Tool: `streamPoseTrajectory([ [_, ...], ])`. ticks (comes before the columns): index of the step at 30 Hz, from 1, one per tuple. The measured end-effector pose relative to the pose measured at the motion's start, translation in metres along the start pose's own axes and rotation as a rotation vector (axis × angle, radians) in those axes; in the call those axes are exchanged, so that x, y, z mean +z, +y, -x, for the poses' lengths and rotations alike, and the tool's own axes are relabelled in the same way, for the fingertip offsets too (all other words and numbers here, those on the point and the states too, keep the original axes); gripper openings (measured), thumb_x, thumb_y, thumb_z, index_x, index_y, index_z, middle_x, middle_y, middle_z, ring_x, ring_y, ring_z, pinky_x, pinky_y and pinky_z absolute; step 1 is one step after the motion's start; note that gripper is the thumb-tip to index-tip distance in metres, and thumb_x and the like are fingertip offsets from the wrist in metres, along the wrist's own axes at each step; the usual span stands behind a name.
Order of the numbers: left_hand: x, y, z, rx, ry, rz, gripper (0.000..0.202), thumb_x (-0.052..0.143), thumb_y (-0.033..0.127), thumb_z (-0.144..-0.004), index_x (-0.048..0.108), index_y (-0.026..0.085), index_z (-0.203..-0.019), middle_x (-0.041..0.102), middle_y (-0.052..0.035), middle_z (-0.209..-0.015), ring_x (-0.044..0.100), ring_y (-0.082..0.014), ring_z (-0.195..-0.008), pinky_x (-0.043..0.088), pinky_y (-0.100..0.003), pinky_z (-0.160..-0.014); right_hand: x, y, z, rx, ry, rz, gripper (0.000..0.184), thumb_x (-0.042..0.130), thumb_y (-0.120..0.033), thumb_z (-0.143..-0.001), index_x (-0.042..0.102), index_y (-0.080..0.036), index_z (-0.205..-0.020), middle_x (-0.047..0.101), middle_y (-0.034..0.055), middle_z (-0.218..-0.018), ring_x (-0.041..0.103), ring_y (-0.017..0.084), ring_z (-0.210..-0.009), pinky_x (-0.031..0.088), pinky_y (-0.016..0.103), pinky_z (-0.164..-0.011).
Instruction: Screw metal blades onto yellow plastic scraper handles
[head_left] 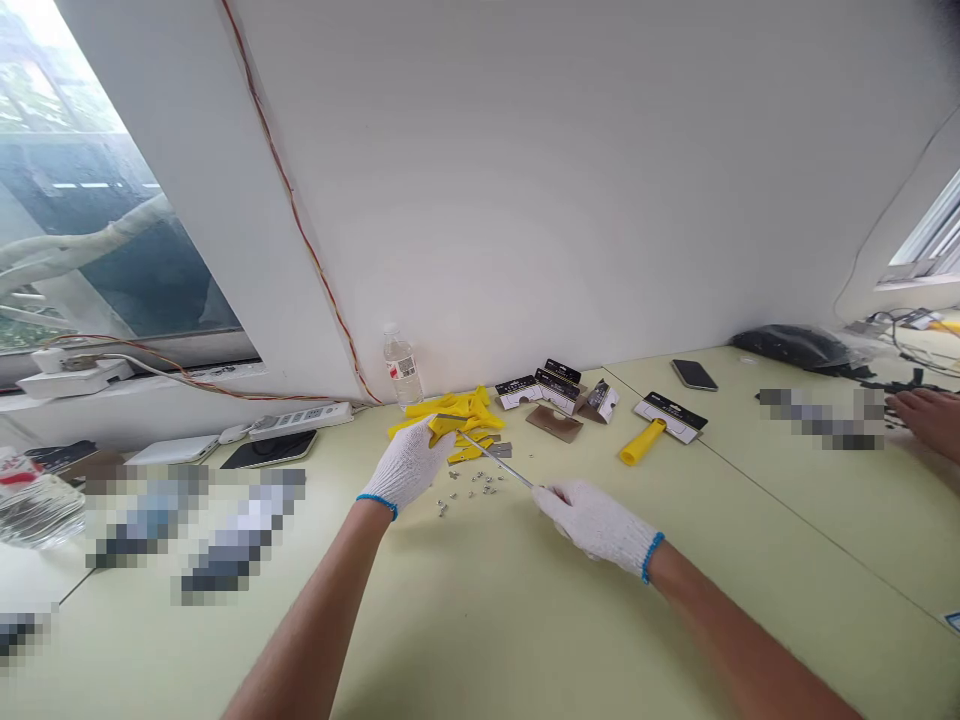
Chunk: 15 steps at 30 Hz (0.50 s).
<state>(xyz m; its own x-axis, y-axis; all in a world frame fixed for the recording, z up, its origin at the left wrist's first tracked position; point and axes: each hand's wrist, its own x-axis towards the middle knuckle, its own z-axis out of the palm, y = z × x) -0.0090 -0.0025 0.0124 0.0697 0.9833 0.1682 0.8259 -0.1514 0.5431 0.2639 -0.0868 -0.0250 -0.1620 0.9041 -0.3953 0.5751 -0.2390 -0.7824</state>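
Note:
My left hand, in a white knit glove, is closed around a yellow scraper head with a flat metal strip along its top. A screwdriver is gripped in my gloved right hand; its long thin shaft slants up to the scraper head, and its handle is hidden by my fingers. Whether the tip sits in a screw is too small to tell. Loose small screws are scattered below on the table. Behind my left hand lie more yellow scraper heads and a pile of yellow plastic handles.
Black-and-white cardboard sleeves lie near the wall. Right of them is a yellow handle with a card, and a phone. A water bottle and a power strip stand left. Another person's hand is far right.

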Motion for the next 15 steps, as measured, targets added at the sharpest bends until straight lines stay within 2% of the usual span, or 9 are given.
streamPoseTrajectory([
  [3, 0.0003, -0.0015, -0.0003, 0.005, 0.003, 0.024, 0.029, 0.050, 0.045, -0.096, 0.057, 0.022, -0.080, 0.060, 0.0000, -0.066, 0.048, -0.0147, -0.054, 0.035, -0.028, -0.054, -0.0024, 0.0025, -0.0009, -0.018, -0.064, -0.095, 0.051, 0.034, -0.058, -0.104, 0.057, -0.012, -0.103, 0.049, 0.0052, -0.081, 0.042, 0.006, -0.059, 0.034, 0.014, -0.050],
  [6, -0.0012, -0.0018, 0.0000, -0.007, 0.004, 0.037, 0.030, 0.051, 0.046, -0.095, 0.055, 0.023, -0.077, 0.057, 0.0002, -0.064, 0.045, -0.0144, -0.053, 0.036, -0.028, -0.053, -0.0029, 0.0015, -0.0016, -0.018, -0.044, -0.041, 0.049, 0.039, -0.059, -0.104, 0.054, -0.013, -0.110, 0.054, 0.0059, -0.080, 0.049, 0.007, -0.061, 0.037, 0.015, -0.056],
  [9, -0.0018, -0.0021, 0.0002, -0.025, -0.013, 0.055, 0.028, 0.052, 0.046, -0.094, 0.056, 0.023, -0.079, 0.057, 0.0003, -0.064, 0.047, -0.0148, -0.053, 0.036, -0.028, -0.052, -0.0019, 0.0022, -0.0034, 0.008, 0.043, 0.072, 0.048, 0.047, -0.060, -0.101, 0.052, -0.013, -0.111, 0.054, 0.0045, -0.079, 0.044, 0.006, -0.056, 0.031, 0.015, -0.051],
  [12, -0.0009, -0.0032, -0.0002, -0.019, -0.048, 0.053, 0.026, 0.052, 0.044, -0.093, 0.058, 0.022, -0.080, 0.059, -0.0007, -0.069, 0.049, -0.0148, -0.055, 0.036, -0.028, -0.053, -0.0033, 0.0057, -0.0055, -0.032, 0.069, 0.137, 0.050, 0.041, -0.060, -0.102, 0.054, -0.012, -0.101, 0.051, 0.0046, -0.080, 0.034, 0.004, -0.053, 0.022, 0.016, -0.046],
  [15, -0.0009, -0.0043, -0.0007, -0.009, -0.054, 0.046, 0.028, 0.050, 0.043, -0.095, 0.058, 0.022, -0.079, 0.061, -0.0014, -0.072, 0.050, -0.0148, -0.057, 0.036, -0.028, -0.054, -0.0056, 0.0082, -0.0069, -0.065, 0.009, 0.062, 0.053, 0.032, -0.059, -0.105, 0.058, -0.013, -0.103, 0.052, 0.0051, -0.082, 0.041, 0.005, -0.057, 0.031, 0.014, -0.048],
])
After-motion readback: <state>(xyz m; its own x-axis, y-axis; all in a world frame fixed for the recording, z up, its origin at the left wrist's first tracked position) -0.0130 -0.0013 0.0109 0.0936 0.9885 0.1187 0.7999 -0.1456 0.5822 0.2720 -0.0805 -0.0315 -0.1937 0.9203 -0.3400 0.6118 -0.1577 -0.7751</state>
